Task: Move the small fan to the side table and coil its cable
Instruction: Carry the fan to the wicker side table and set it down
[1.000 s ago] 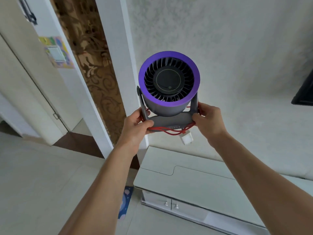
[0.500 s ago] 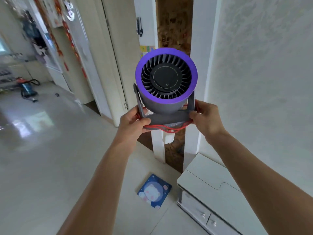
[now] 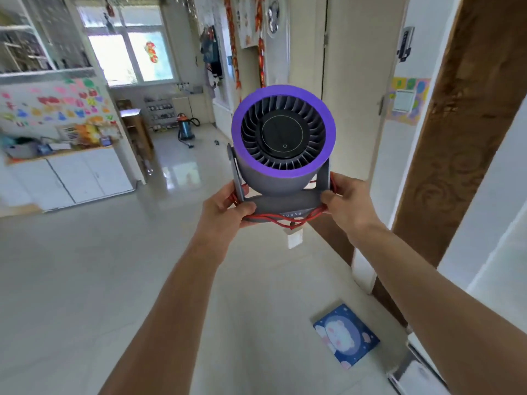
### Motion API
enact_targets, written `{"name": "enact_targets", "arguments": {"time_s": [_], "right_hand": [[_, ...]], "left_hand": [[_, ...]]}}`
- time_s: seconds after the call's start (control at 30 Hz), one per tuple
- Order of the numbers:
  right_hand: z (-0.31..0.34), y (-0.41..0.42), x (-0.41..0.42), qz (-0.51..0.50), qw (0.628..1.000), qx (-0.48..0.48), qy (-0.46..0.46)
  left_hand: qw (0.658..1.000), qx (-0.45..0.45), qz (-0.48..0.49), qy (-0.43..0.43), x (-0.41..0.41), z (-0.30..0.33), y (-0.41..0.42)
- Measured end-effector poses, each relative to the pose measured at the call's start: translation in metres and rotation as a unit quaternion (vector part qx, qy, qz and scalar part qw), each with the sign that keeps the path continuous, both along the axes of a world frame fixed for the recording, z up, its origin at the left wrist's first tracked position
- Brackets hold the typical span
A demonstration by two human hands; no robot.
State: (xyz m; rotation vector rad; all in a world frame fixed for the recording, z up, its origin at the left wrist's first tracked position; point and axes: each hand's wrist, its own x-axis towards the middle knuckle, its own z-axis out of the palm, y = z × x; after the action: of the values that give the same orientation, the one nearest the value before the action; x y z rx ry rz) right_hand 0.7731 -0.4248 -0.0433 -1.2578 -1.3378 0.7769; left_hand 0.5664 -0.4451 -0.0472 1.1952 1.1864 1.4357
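I hold the small fan [image 3: 282,143] up in front of me at chest height. It is grey with a purple front ring and black blades, and it sits upright on its grey base. My left hand [image 3: 225,209] grips the left end of the base and my right hand [image 3: 346,203] grips the right end. The red cable [image 3: 285,219] is wrapped round the base under my fingers, and its white plug [image 3: 295,238] dangles below the middle. No side table is in view.
A glossy pale tiled floor [image 3: 99,280] stretches ahead. A blue square mat [image 3: 346,334] lies on it at lower right, by a brown patterned wall panel [image 3: 456,138]. White cabinets [image 3: 71,178] stand at left, and a blue vacuum cleaner [image 3: 186,129] far back.
The view has swung left, from the white cabinet by the wall to the open room. Both hands keep the same hold on the fan's base.
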Motion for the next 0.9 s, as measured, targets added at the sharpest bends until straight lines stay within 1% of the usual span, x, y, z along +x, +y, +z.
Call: {"name": "enact_targets", "arguments": {"time_s": [0.13,0.3,0.5,0.57,0.6,0.67,0.77,0.9], "right_hand": [[-0.002,0.013,-0.095,0.06,0.998,0.006,-0.003],[-0.003,0.021,-0.204,0.11,0.994,0.017,-0.005],[-0.007,0.021,-0.343,0.206,0.978,0.034,0.001],[-0.011,0.025,-0.39,0.244,0.969,0.037,-0.014],[-0.015,0.028,-0.451,0.296,0.954,0.032,-0.02],[-0.014,0.029,-0.486,0.326,0.945,0.029,-0.023],[-0.017,0.032,-0.508,0.329,0.944,0.032,-0.013],[-0.021,0.042,-0.598,0.393,0.919,0.028,-0.019]], "left_hand": [[0.998,0.003,0.056,0.007,-0.091,0.005,-0.015],[0.993,-0.007,0.115,0.024,-0.189,0.009,-0.038],[0.98,-0.008,0.194,0.051,-0.312,0.005,-0.072],[0.973,-0.014,0.226,0.048,-0.35,0.003,-0.082],[0.959,-0.014,0.28,0.044,-0.398,0.0,-0.095],[0.951,-0.014,0.308,0.039,-0.428,-0.005,-0.101],[0.947,-0.019,0.318,0.039,-0.445,-0.011,-0.105],[0.919,-0.017,0.392,0.025,-0.51,-0.012,-0.114]]}}
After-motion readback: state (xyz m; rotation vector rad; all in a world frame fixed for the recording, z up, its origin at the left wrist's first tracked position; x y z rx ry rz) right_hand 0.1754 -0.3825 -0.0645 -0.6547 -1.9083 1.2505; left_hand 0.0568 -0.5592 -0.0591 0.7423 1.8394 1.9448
